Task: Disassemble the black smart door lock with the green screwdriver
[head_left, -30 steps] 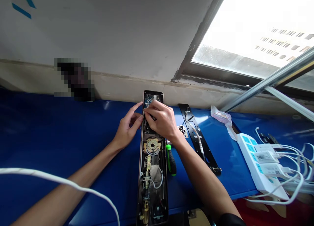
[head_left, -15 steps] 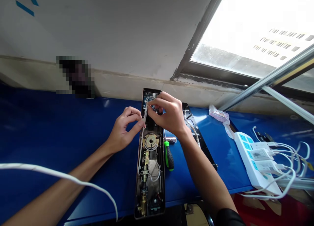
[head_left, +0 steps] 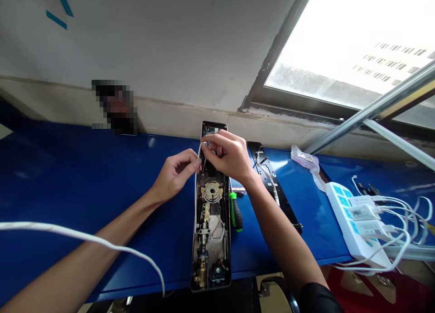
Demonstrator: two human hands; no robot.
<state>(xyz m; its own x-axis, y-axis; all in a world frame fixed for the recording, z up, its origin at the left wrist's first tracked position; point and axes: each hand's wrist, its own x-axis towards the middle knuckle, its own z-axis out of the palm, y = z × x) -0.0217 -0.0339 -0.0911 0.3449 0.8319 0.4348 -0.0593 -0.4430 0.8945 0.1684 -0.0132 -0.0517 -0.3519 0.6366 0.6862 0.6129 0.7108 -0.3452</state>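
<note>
A long black lock housing [head_left: 229,263] lies open on the blue table, its far end toward the wall. Inside it show a round metal disc [head_left: 212,192], brass parts [head_left: 202,272] and, near the top, a blue circuit board [head_left: 205,130]. A thin white wire [head_left: 195,199] runs up along its left edge. My left hand [head_left: 176,172] pinches this wire between thumb and forefinger beside the housing's upper half. Over the top end, my right hand [head_left: 231,154] pinches the wire's upper part, and its fingers partly hide the circuit board.
A green and black screwdriver [head_left: 236,212] lies right of the housing. Beyond it is a black plate [head_left: 267,174] with a white cable. A power strip [head_left: 343,199] with plugged-in chargers stands farther right, near a plastic-wrapped packet [head_left: 305,159]. A loose white cable [head_left: 84,237] crosses my left forearm.
The wire has shifted from inside the housing to its left edge, drawn by my hands. My left fingers have closed more tightly on it. The view has shifted slightly.
</note>
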